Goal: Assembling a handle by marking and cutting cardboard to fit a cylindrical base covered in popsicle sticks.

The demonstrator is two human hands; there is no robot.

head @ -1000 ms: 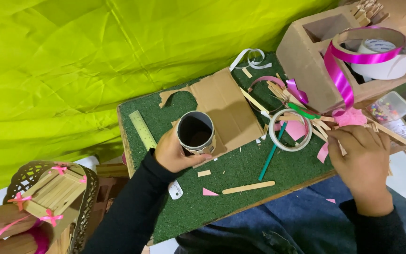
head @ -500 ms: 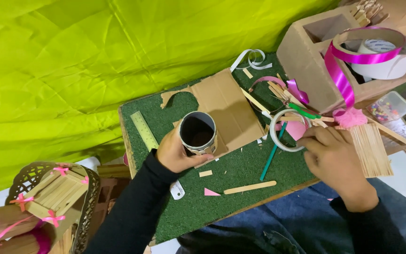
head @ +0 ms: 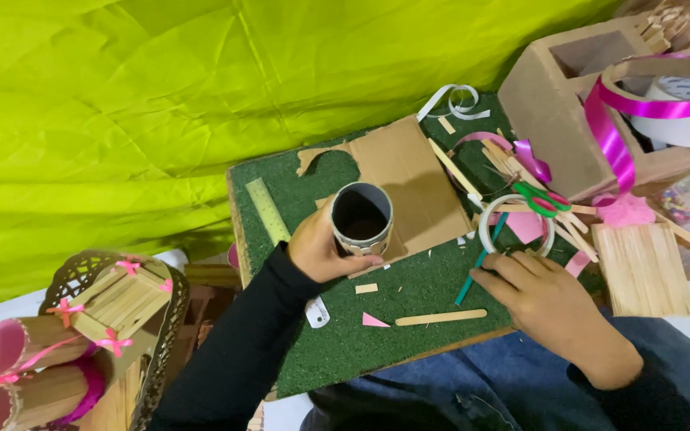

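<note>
Head view: a cardboard tube (head: 361, 219) is gripped upright by the left hand (head: 321, 249), fingers curled round its lower wall and the thumb laid along its base, so that the open mouth faces up over the green mat (head: 409, 319). The forearm comes in from below left in a dark sleeve, wrist slightly bent. The right hand (head: 541, 295) is laid palm down on the mat, well to the right of the tube, fingers loosely bent and closed on nothing; its fingertips (head: 493, 275) are touching or just beside the teal stick (head: 477, 267) and the near edge of the tape ring (head: 515, 225). A wooden stick (head: 441, 318) lies just left of that hand, between the two hands. For a clean pick, the stick is best pinched near its middle while the tube is kept steady and level, with the grip low enough that the wall is left free.
</note>
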